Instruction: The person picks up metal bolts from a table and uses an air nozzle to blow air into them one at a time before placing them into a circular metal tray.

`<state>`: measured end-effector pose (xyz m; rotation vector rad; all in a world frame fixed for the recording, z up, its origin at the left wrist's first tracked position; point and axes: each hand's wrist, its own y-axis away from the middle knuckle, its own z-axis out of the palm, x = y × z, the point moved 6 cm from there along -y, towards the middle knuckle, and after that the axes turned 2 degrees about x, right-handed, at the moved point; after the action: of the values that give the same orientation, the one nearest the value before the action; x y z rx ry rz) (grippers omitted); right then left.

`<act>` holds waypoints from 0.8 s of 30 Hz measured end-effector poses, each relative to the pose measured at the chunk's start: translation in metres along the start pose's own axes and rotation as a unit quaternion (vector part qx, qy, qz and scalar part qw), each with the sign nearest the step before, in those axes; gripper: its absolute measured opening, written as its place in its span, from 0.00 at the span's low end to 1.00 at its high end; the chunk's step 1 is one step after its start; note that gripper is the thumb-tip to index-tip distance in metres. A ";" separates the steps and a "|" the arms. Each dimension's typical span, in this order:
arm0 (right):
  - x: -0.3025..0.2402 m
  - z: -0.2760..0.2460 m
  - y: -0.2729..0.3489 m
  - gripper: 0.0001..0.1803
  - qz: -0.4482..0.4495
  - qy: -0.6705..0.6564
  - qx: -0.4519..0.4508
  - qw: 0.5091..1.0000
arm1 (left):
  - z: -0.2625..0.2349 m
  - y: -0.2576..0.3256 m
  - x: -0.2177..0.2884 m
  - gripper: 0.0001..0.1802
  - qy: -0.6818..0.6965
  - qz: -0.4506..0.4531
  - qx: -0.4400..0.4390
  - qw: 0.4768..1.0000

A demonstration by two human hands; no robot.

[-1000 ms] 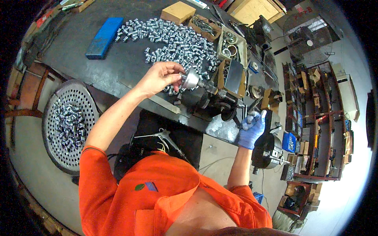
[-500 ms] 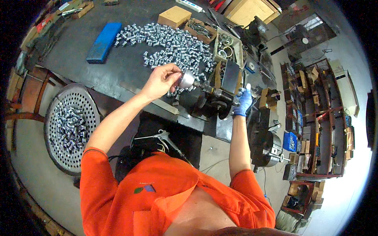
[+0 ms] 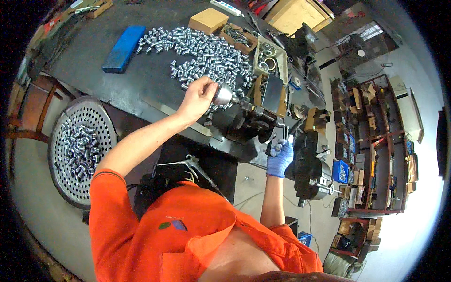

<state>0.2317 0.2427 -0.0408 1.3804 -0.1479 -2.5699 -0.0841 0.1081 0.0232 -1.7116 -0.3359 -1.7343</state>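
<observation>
My bare left hand [image 3: 198, 97] is closed, thumb and fingers pressed together at the open face of a silver, cup-shaped chuck [image 3: 223, 95]. Whatever small piece those fingers may pinch is hidden. The chuck sits on the left end of a dark bench machine [image 3: 256, 117] at the table's front edge. My right hand [image 3: 280, 159], in a blue-grey glove, is wrapped round a thin lever [image 3: 285, 132] at the machine's right end. Behind the chuck, many short shiny metal sleeves [image 3: 211, 56] lie heaped on the dark table [image 3: 157, 87].
At left stands a round perforated metal tray [image 3: 107, 124] holding more sleeves. A blue block [image 3: 124, 49], a cardboard box [image 3: 208, 20] and a parts bin [image 3: 282, 61] rest on the table. An air blow gun [image 3: 192, 164] hangs before me. Shelving [image 3: 376, 150] stands at right.
My right hand has come down toward me and slightly left, with the lever now showing upright beyond it. The left hand stays at the chuck, almost unmoved.
</observation>
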 end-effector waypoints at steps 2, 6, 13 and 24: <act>-0.011 0.000 0.006 0.14 0.002 -0.032 -0.005 0.999 | 0.004 -0.001 0.008 0.10 -0.035 0.004 0.004 0.999; -0.045 0.047 0.027 0.22 -0.047 0.032 0.010 0.998 | 0.000 0.002 0.012 0.10 -0.067 0.005 0.026 0.997; -0.070 0.073 -0.001 0.19 -0.098 0.014 -0.030 0.995 | -0.003 -0.006 0.008 0.10 -0.070 -0.023 -0.020 0.997; -0.065 0.069 0.026 0.19 -0.123 0.006 0.000 0.992 | -0.001 -0.007 -0.005 0.07 -0.013 -0.055 0.034 0.998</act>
<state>0.2122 0.2324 0.0548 1.4992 0.0264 -2.7560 -0.0897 0.1135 0.0205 -1.6950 -0.5036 -1.7586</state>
